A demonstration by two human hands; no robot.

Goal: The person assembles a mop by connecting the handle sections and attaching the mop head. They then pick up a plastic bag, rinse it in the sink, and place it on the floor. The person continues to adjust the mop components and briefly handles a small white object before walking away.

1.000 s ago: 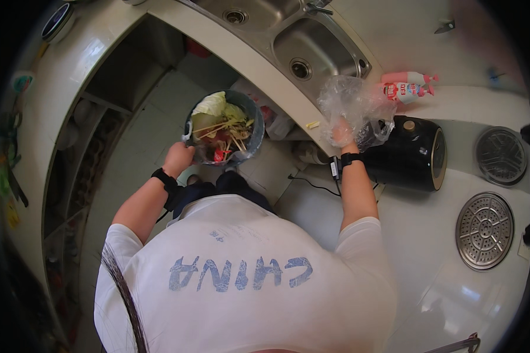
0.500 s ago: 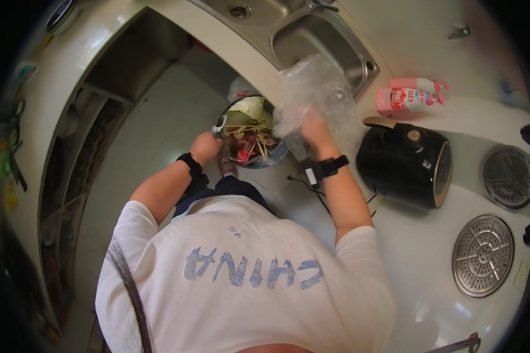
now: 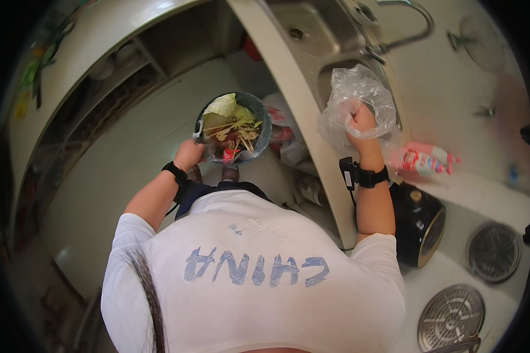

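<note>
My left hand (image 3: 189, 154) is closed at the near left side of a round trash bin (image 3: 265, 126), by its pale handle or bag knot. Cabbage leaves (image 3: 221, 106), thin wooden sticks (image 3: 250, 140), vegetable scraps and a red wrapper (image 3: 228, 155) fill the bin, down by my feet. Out to the right, my right hand (image 3: 361, 120) is closed on a crumpled clear plastic bag (image 3: 359, 85), held up over the sink's near edge. Its fingers are partly covered by the film.
A steel double sink (image 3: 312, 35) with a curved faucet (image 3: 415, 41) lies ahead right. Pink pump bottles (image 3: 427, 159), a black rounded appliance (image 3: 421, 226) and a steel steamer rack (image 3: 451, 317) are on the right counter. Open cabinet shelves (image 3: 153, 53) stand at the left. White bags (image 3: 291, 141) lie beside the bin.
My right hand has carried the clear bag away from the bin, rightward to the sink. The view has swung, so counter and sink have shifted. My left hand stays at the bin.
</note>
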